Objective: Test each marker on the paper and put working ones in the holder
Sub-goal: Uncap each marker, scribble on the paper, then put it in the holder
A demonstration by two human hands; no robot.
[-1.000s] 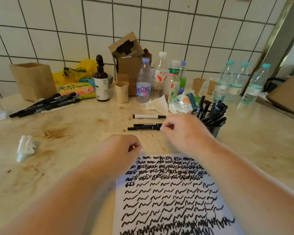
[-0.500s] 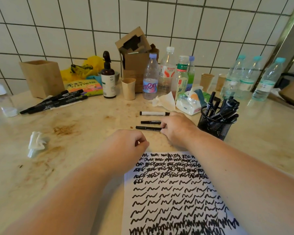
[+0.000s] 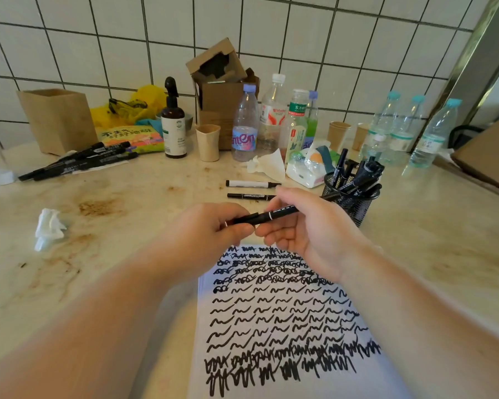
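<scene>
Holding 1 black marker (image 3: pixel 267 216) in both hands above the top edge of the paper (image 3: pixel 283 321). Left hand (image 3: pixel 213 234) has its fingers curled round the cap end; right hand (image 3: pixel 308 226) pinches the barrel, fingers bent. Looks like uncapping is the step in hand; cap appears on.

Progress, judged from layout: paper is nearly full of black scribbles, so many tests look done. Mesh holder (image 3: pixel 350 197) on the right already has several markers standing in it. Left to test, probably: 2 markers lying on the worktop (image 3: pixel 133 214) just beyond the hands, a white-barrelled one (image 3: pixel 252 184) and a thin black one (image 3: pixel 249 196). A bunch of black markers (image 3: pixel 78 164) lies far left by a brown paper bag (image 3: pixel 59 119); can't tell if rejects or untested. Little blank paper left for new strokes.
</scene>
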